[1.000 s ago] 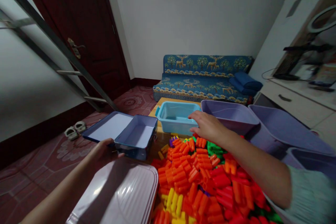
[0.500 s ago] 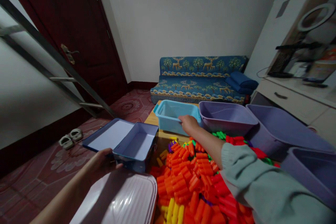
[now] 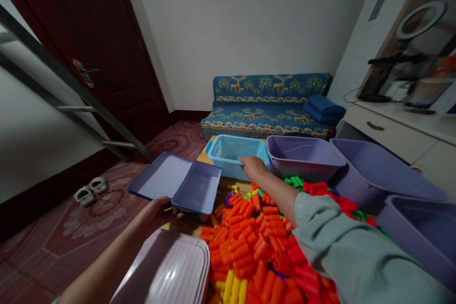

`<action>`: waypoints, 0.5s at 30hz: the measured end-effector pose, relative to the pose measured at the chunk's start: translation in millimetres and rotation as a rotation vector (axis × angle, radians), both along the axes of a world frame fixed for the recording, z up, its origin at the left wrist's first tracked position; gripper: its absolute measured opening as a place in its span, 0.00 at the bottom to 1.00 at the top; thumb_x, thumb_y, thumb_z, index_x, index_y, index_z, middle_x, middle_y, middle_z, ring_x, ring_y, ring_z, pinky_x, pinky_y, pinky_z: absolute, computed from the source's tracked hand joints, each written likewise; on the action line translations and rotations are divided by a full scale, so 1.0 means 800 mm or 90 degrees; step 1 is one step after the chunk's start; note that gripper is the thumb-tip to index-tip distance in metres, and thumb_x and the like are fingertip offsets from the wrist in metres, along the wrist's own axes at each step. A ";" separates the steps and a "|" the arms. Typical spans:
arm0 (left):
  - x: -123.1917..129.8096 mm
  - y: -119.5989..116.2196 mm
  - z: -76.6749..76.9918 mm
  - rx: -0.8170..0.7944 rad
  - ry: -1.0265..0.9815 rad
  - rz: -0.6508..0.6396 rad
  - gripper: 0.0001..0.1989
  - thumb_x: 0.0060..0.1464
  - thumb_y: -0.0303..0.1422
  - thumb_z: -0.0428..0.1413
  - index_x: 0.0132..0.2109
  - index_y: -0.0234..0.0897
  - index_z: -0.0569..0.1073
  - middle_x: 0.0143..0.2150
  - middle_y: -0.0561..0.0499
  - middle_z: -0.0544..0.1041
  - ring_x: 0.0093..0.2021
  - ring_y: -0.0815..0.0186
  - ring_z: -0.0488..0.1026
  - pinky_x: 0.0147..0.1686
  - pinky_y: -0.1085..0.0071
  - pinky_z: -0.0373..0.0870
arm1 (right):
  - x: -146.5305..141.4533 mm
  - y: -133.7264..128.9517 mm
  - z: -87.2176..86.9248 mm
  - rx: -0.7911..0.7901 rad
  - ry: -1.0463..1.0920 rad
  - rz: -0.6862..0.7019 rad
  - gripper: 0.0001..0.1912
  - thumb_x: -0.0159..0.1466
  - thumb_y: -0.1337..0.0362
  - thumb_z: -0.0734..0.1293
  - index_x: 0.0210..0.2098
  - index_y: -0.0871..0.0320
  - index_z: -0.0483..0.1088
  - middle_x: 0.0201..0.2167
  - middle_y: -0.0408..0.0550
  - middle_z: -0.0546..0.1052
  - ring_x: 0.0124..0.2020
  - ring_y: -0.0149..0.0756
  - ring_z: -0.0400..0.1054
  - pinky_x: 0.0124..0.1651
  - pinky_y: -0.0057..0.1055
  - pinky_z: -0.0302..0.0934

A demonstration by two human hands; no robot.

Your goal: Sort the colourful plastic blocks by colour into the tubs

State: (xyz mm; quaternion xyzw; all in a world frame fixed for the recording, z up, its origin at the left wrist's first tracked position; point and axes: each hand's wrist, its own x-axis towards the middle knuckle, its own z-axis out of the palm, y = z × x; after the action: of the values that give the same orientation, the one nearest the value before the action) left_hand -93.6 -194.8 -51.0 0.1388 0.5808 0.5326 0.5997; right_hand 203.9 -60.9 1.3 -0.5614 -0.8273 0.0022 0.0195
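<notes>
My left hand (image 3: 162, 213) grips the near edge of an open hinged box (image 3: 197, 187), whose lid (image 3: 160, 175) is folded out to the left. The box looks bare inside and is tilted. My right hand (image 3: 253, 167) is closed on the near rim of a light blue bin (image 3: 228, 167) at the table's far side. Below my right forearm lies a heap of orange, red, yellow and green plastic pieces (image 3: 245, 242). A pale lid-like panel (image 3: 167, 266) rests at the near left, close to my left forearm.
Purple bins stand right of the blue one: one beside it (image 3: 306, 164), a larger one (image 3: 381, 166) and another (image 3: 420, 228) nearer me. Behind are a patterned sofa (image 3: 263, 104) and, at right, a white cabinet (image 3: 395, 128). A ladder (image 3: 81, 99) leans at left.
My left hand has moved right with the open box, which is now more tilted. My right hand remains on the blue bin's rim. The view has shifted slightly.
</notes>
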 end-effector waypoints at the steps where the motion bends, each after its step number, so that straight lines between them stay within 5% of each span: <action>1: 0.002 -0.001 0.000 -0.007 0.000 -0.001 0.07 0.49 0.19 0.49 0.31 0.29 0.71 0.25 0.43 0.76 0.25 0.61 0.76 0.28 0.63 0.80 | 0.000 0.000 0.000 -0.003 -0.001 0.002 0.17 0.63 0.71 0.59 0.47 0.54 0.74 0.45 0.54 0.79 0.47 0.42 0.73 0.42 0.31 0.61; 9: 0.009 -0.010 0.000 -0.069 -0.041 -0.087 0.06 0.52 0.24 0.55 0.37 0.27 0.74 0.32 0.38 0.79 0.29 0.56 0.79 0.27 0.65 0.79 | -0.003 -0.003 0.000 -0.017 -0.005 0.017 0.16 0.62 0.70 0.60 0.45 0.55 0.75 0.45 0.56 0.79 0.48 0.44 0.73 0.43 0.32 0.62; 15: 0.002 -0.009 -0.006 -0.105 0.028 -0.076 0.11 0.48 0.31 0.64 0.38 0.29 0.76 0.29 0.42 0.79 0.27 0.58 0.78 0.26 0.65 0.79 | -0.001 -0.008 0.001 -0.029 -0.006 0.015 0.16 0.63 0.70 0.60 0.47 0.54 0.74 0.45 0.55 0.79 0.47 0.43 0.73 0.43 0.31 0.62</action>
State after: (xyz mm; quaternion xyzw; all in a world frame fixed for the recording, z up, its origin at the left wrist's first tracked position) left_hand -92.2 -202.1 -56.2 0.1347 0.6267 0.4430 0.6268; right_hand 202.7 -66.9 1.9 -0.5521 -0.8335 0.0187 0.0031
